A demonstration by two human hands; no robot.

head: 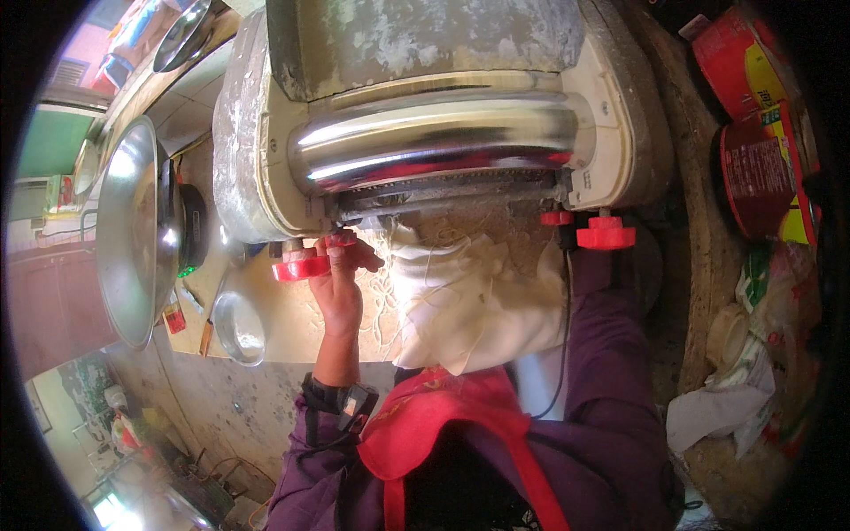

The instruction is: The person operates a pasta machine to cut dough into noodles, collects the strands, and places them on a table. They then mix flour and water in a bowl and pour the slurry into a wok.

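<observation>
A noodle-making machine with polished steel rollers point(438, 136) stands before me, flour dust on its housing. My left hand point(342, 265) has its fingers at a small red knob point(340, 238) under the machine's left side, beside a larger red knob point(301, 265). My right hand is hidden behind or under the machine's right side; only the purple sleeve shows, below another large red knob point(605, 233). Between my arms, a folded sheet of dough or pale cloth point(478, 305) lies below the rollers, with thin noodle strands point(380, 299) at its left.
At the left stand a large steel bowl point(129, 232) on a dark scale point(192, 229), a small metal bowl point(240, 328) and a wooden-handled tool point(207, 338). Red packages point(764, 176) and plastic bags point(724, 405) lie at the right. A black cord point(568, 318) hangs by my right sleeve.
</observation>
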